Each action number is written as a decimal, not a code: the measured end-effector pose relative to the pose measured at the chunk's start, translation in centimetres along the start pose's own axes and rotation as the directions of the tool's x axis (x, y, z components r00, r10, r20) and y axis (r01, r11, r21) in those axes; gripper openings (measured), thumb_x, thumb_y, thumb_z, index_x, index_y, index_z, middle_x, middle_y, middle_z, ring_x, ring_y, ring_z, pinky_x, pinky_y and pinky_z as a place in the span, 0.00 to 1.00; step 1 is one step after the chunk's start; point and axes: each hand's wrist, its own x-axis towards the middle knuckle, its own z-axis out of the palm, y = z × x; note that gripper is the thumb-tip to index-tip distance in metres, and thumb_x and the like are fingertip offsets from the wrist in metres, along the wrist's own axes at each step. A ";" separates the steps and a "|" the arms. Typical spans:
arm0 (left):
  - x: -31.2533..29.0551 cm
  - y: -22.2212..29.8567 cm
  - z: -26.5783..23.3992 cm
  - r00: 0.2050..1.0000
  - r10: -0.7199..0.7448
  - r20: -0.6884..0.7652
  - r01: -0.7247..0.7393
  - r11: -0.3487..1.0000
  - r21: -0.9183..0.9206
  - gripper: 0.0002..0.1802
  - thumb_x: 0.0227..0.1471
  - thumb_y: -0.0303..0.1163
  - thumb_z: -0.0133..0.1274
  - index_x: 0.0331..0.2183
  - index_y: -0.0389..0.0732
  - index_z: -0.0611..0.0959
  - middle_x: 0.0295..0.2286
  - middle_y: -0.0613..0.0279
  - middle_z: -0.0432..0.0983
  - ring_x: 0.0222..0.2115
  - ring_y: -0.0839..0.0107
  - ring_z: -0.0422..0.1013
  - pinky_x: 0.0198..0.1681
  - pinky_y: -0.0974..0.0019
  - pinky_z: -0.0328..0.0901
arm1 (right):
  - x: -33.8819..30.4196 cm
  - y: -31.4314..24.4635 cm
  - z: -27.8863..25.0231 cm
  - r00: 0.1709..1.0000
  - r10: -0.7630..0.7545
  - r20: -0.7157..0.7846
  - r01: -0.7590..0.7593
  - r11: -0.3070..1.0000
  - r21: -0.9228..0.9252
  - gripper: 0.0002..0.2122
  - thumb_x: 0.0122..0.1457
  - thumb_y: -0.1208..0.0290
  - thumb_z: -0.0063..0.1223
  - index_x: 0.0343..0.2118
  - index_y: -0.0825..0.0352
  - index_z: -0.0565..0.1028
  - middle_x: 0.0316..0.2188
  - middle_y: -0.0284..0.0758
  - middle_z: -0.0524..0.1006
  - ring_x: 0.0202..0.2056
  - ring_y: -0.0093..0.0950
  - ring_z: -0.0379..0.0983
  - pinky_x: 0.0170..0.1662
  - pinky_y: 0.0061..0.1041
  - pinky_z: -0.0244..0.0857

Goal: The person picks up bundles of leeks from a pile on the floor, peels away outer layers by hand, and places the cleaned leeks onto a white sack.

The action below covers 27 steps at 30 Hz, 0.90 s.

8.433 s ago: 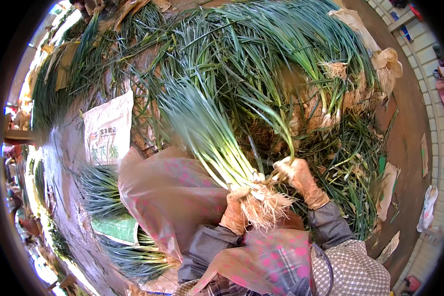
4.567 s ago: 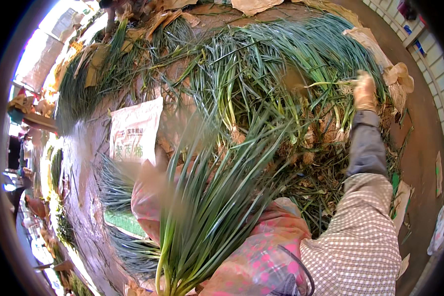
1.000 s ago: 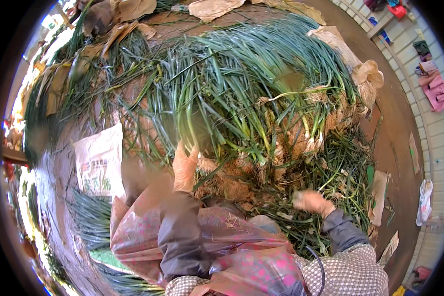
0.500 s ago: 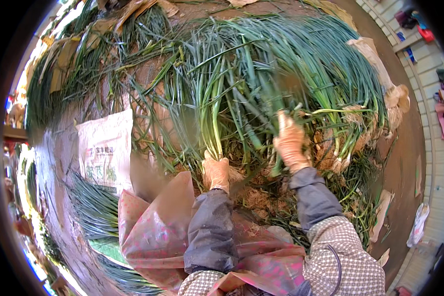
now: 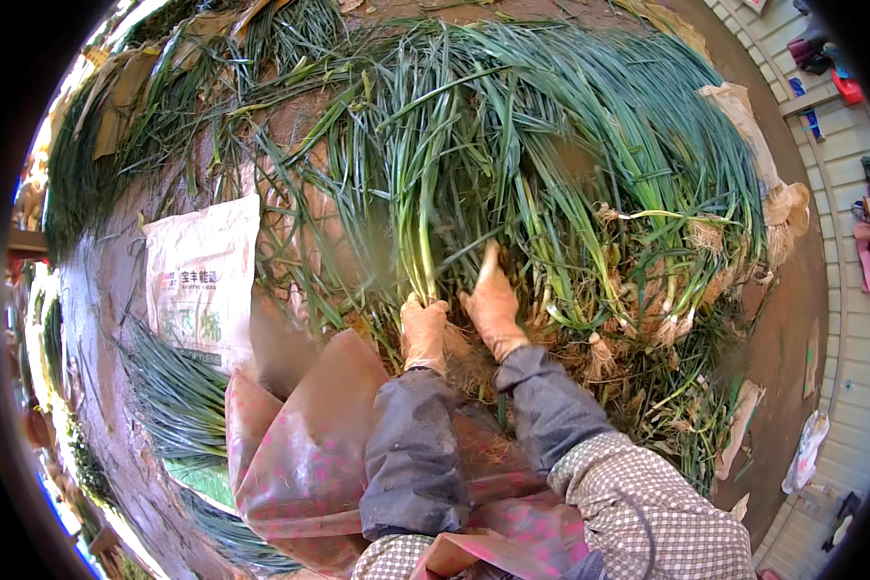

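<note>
- The left hand is closed around the pale lower stalks of a bunch of green onions — the leaves run away from the person, up onto the heap, and stringy roots show just beside the hand.
- The right hand is just to the right of the left one, one finger pointing forward into the leaves; whether it grips anything I cannot tell.
- Grey sleeves cover both forearms, with checked cloth higher on the arms.
- Under the arms, a translucent plastic sheet with pink spots lies in folds over the lap.
- Beyond the hands spreads the large heap of green onions, roots mostly toward the person; one pale stalk lies crosswise over it.
- Nearer on the right is a tangle of loose leaves.
- To the left lie a white printed sack and, nearer, a bundle of leaves beside something green.
- Farthest right — past the brown ground — stands a pale panelled wall, with a white plastic bag near its foot.
</note>
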 end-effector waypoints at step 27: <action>-15.9 5.7 13.7 0.645 0.079 0.760 0.480 0.732 -0.484 0.16 0.55 0.44 0.51 0.40 0.44 0.76 0.36 0.61 0.71 0.37 0.65 0.67 0.43 0.55 0.62 | -24.6 18.1 -23.6 0.993 -0.080 -0.088 0.118 0.758 0.641 0.16 0.59 0.64 0.52 0.42 0.73 0.74 0.33 0.32 0.78 0.36 0.22 0.72 0.42 0.26 0.65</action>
